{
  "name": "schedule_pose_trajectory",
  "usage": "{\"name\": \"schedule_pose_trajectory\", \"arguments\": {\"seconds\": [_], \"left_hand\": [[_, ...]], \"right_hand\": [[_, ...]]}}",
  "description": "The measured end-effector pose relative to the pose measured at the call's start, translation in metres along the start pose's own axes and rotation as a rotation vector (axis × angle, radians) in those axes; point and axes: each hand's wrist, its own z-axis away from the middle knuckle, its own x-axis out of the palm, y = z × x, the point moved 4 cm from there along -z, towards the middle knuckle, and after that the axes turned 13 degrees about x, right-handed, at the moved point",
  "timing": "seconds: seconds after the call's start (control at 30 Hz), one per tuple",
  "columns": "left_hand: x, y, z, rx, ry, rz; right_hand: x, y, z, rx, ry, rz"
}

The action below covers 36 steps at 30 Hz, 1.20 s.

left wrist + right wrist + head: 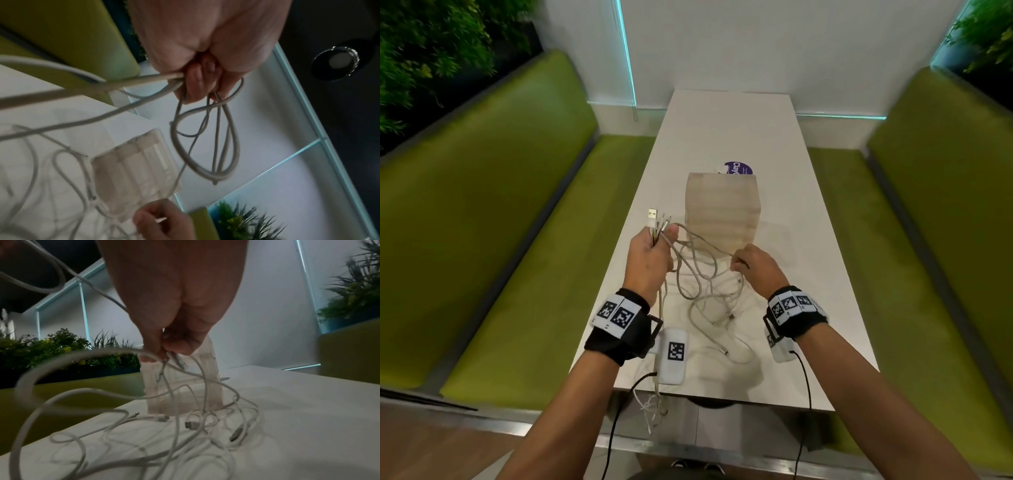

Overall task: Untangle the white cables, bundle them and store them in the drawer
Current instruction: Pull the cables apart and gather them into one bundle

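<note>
Tangled white cables (705, 294) lie on the white table (808, 274) in front of a translucent drawer unit (722, 212). My left hand (650, 253) is raised over the table's left side and grips several cable ends, a USB plug (652, 215) sticking up out of the fist. In the left wrist view the left hand (201, 78) holds loops of cable (205, 138) that hang below it. My right hand (750, 263) pinches a cable strand beside the drawer unit's base. The right wrist view shows the right hand (164, 350) pinching a strand above the cable heap (174, 434).
Green bench seats (517, 274) flank the table on both sides. A purple round label (738, 168) lies behind the drawer unit. Some cable ends (654, 411) dangle over the table's near edge. Plants (431, 51) line the back corners.
</note>
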Motion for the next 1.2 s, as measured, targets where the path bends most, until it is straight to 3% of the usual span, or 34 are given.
{"name": "schedule_pose_trajectory", "arguments": {"seconds": [0.17,0.27,0.37,0.47,0.63,0.73,0.93,1.1,1.2], "left_hand": [[-0.008,0.001,0.002,0.006,0.024,0.07],[-0.013,-0.006,0.002,-0.026,-0.037,-0.003],[-0.013,-0.016,0.008,-0.092,-0.148,-0.085],[-0.004,-0.023,0.018,-0.127,-0.285,-0.142],[0.023,-0.002,0.041,-0.12,-0.619,-0.148],[0.03,0.001,0.047,-0.047,-0.7,-0.234],[0.032,-0.022,0.055,-0.067,-0.737,-0.398],[0.023,-0.024,0.061,-0.155,-0.778,-0.18],[0.013,-0.018,0.06,-0.153,-0.652,0.106]], "right_hand": [[-0.006,-0.001,-0.002,0.011,-0.012,-0.168],[-0.024,-0.014,0.011,0.026,-0.061,-0.419],[-0.045,-0.033,0.029,-0.068,-0.106,-0.626],[-0.048,-0.055,0.046,-0.169,-0.231,-0.588],[-0.034,-0.064,0.072,-0.088,-0.51,-0.455],[-0.031,-0.059,0.083,-0.03,-0.613,-0.47],[-0.023,-0.059,0.097,0.021,-0.486,-0.382],[-0.02,-0.058,0.112,0.041,-0.68,-0.488],[-0.012,-0.055,0.119,-0.031,-0.677,-0.354]]}}
